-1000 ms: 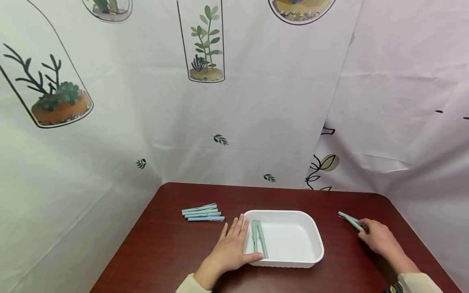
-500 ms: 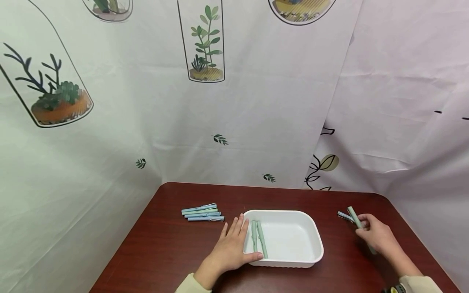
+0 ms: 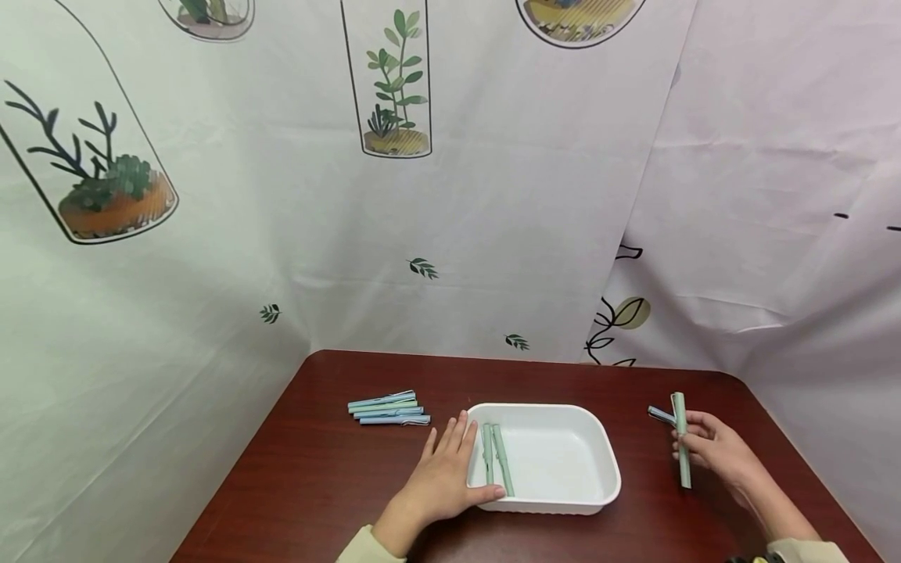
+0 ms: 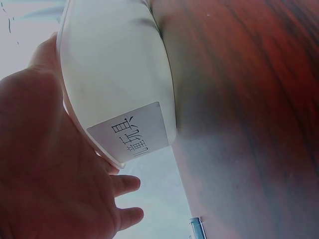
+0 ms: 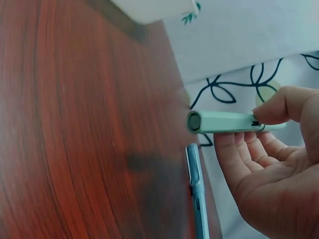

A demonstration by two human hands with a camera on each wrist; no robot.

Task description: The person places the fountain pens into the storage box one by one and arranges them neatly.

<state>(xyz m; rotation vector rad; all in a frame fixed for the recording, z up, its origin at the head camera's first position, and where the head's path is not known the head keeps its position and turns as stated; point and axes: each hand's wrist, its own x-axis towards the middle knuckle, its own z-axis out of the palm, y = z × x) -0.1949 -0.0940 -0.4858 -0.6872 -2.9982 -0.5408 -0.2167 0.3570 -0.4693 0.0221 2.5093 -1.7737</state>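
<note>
My right hand (image 3: 721, 450) pinches a light green pen (image 3: 680, 442) between thumb and fingers above the right side of the table. In the right wrist view the green pen (image 5: 224, 122) is clear of the tabletop, and a blue pen (image 5: 197, 194) lies on the table below it. My left hand (image 3: 442, 473) rests with straight, spread fingers on the left rim of a white plastic tray (image 3: 598, 500). Two green pens (image 3: 502, 461) lie inside at the tray's left end. The left wrist view shows a label (image 4: 132, 129) with printed characters on the tray's side.
Several blue and green pens (image 3: 387, 409) lie side by side on the table left of the tray. The dark red table (image 3: 296, 477) has rounded back corners. A white curtain (image 3: 493, 234) with plant prints hangs behind it.
My right hand has lifted the green pen off the table beside the blue one and turned it nearly lengthwise to the view. The left hand and tray stay in place.
</note>
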